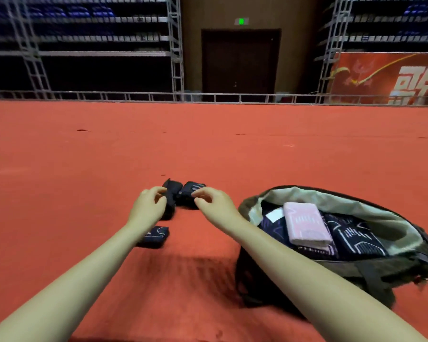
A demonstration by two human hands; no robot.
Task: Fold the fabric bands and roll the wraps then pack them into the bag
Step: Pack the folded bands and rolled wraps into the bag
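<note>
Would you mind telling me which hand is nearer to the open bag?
Right. The right hand reaches over the dark wraps just left of the bag; the left hand is farther left, beyond those wraps.

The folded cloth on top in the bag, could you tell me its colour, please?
Pale pink folded cloth with white line markings, seen in the head view.

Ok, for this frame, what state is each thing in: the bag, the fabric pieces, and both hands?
bag: unzipped, open, on the floor
pink band: folded, on top inside the bag
dark bands in the bag: folded, packed
dark rolls: rolled, on the floor
dark piece near the left arm: folded, on the floor
left hand: fingers loosely curled, at the rolls
right hand: fingers loosely curled, at the rolls
</note>
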